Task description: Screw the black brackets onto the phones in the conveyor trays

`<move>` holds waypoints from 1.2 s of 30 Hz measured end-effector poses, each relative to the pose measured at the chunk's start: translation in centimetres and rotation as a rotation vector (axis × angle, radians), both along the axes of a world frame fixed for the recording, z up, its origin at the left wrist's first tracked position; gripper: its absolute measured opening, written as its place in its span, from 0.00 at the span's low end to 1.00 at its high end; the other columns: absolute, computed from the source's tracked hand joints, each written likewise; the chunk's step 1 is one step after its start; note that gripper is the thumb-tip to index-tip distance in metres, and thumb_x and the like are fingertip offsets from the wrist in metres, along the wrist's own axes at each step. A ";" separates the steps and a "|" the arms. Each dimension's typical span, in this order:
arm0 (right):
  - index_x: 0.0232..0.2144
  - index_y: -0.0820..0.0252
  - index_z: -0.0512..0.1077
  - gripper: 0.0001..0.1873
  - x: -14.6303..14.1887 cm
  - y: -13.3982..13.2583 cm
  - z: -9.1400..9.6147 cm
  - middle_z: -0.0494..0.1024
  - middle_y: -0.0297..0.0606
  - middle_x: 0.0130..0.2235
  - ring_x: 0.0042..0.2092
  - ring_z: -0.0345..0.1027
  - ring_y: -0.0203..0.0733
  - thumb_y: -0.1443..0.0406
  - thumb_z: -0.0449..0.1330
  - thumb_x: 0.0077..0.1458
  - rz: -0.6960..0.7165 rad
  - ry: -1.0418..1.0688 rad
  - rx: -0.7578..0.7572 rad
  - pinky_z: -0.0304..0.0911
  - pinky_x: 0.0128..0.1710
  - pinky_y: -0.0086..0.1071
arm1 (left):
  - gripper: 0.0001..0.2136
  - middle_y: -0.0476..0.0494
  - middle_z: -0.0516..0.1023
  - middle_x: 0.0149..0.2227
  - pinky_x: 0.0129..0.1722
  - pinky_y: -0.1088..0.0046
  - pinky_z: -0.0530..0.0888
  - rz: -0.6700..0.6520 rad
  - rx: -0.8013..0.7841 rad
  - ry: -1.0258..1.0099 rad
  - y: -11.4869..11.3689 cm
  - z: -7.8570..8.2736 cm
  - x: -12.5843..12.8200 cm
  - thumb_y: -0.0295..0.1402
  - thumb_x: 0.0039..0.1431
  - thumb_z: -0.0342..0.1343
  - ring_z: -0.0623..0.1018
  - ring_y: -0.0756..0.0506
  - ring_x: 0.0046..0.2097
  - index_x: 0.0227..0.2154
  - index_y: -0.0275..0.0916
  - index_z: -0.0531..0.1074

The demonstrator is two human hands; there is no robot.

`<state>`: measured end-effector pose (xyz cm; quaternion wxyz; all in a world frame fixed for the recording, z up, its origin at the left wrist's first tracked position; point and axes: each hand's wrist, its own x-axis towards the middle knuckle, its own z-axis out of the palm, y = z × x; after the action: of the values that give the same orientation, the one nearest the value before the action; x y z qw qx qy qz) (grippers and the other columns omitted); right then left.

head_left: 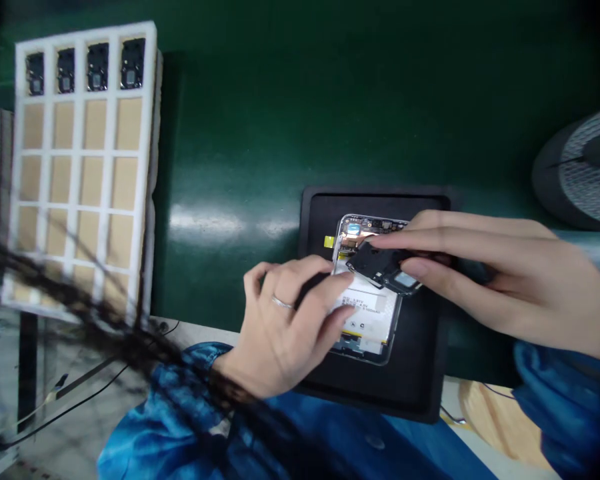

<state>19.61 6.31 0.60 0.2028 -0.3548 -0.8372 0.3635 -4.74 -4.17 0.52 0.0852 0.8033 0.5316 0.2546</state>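
An opened smartphone (365, 340) lies in a black tray (325, 388), its white battery and the circuit board at its upper end exposed. My right hand (505, 273) pinches a black plastic phone cover piece (375, 262) between thumb and fingers. That piece is tilted over the phone's upper half and hides part of the board and battery. At the phone's left side is my left hand (290, 320), with a ring on one finger. Its thumb and index finger are apart, their tips over the battery's edge, with nothing seen between them. A yellow tab (329, 242) sticks out from the phone's upper left side.
On the green table (240, 133), a white foam tray (80, 152) at left holds several black cover pieces (132, 63) in its top row. A grey round object (580, 167) stands at right. Blurred dark strands (130, 347) cross the lower left view.
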 end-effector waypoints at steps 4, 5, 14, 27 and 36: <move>0.58 0.44 0.68 0.19 0.3 -0.3 -0.1 0.77 0.34 0.49 0.46 0.76 0.33 0.58 0.53 0.65 0.000 0.020 -0.014 0.70 0.34 0.25 | 0.13 0.44 0.89 0.55 0.56 0.58 0.77 0.033 -0.091 -0.245 1.4 -0.4 -0.3 0.33 0.77 0.68 0.88 0.43 0.57 0.58 0.44 0.73; 0.58 0.44 0.68 0.19 0.3 -0.3 -0.2 0.77 0.34 0.50 0.47 0.76 0.34 0.58 0.53 0.65 0.002 0.024 -0.011 0.70 0.34 0.25 | 0.14 0.47 0.90 0.54 0.56 0.60 0.78 0.030 -0.125 -0.299 1.7 -0.6 -0.1 0.34 0.76 0.69 0.89 0.44 0.55 0.57 0.44 0.73; 0.56 0.46 0.69 0.19 0.0 -0.4 0.0 0.75 0.35 0.46 0.40 0.74 0.29 0.59 0.52 0.65 -0.013 -0.017 0.049 0.69 0.34 0.25 | 0.10 0.54 0.90 0.43 0.48 0.60 0.76 0.116 -0.247 -0.379 2.2 -0.5 1.4 0.31 0.74 0.70 0.86 0.47 0.39 0.51 0.46 0.75; 0.58 0.48 0.68 0.20 0.1 -0.6 -0.4 0.77 0.33 0.49 0.45 0.77 0.31 0.57 0.52 0.66 0.041 -0.054 0.129 0.70 0.36 0.26 | 0.08 0.54 0.83 0.34 0.39 0.59 0.66 0.122 -0.239 0.059 2.3 1.2 2.7 0.28 0.79 0.58 0.79 0.45 0.35 0.40 0.41 0.77; 0.58 0.44 0.67 0.20 0.3 -0.5 -0.5 0.76 0.32 0.46 0.39 0.75 0.28 0.56 0.51 0.66 0.006 -0.081 0.076 0.68 0.32 0.25 | 0.04 0.51 0.84 0.40 0.39 0.60 0.70 0.177 -0.161 0.061 2.3 0.8 1.9 0.34 0.80 0.63 0.82 0.43 0.40 0.44 0.43 0.79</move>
<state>19.86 5.76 0.07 0.1808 -0.3586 -0.8591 0.3173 -2.85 -1.86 1.28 0.1105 0.7511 0.6216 0.1931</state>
